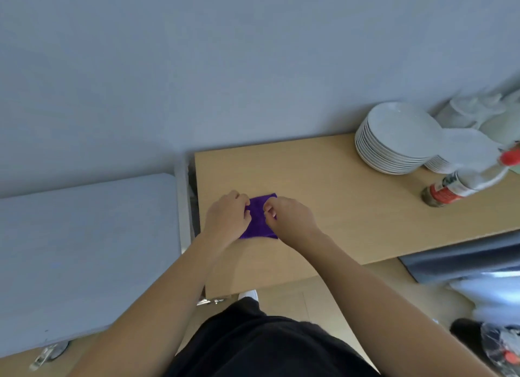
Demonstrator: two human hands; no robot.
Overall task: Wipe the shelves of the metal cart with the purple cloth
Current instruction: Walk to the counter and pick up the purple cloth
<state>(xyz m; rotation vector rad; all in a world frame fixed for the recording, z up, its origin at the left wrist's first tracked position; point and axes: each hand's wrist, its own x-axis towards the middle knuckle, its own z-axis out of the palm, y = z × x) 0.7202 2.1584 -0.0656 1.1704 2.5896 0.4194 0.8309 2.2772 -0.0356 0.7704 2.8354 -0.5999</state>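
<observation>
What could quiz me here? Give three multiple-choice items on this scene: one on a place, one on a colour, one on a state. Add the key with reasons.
1. Where does the cloth lie?
A. on the wooden table
B. on the floor
C. on the plates

2. What colour is the bottle cap?
A. blue
B. red
C. green

3. What are the hands doing?
A. hanging clear of the cloth
B. one lifts a plate
C. both pinch the cloth

Key:
1 A, the cloth rests flat on the tabletop near its left end.
2 B, the cap at the right edge is red.
3 C, the left hand and right hand each grip a side of the cloth; the stack of plates stands untouched at the back.
</observation>
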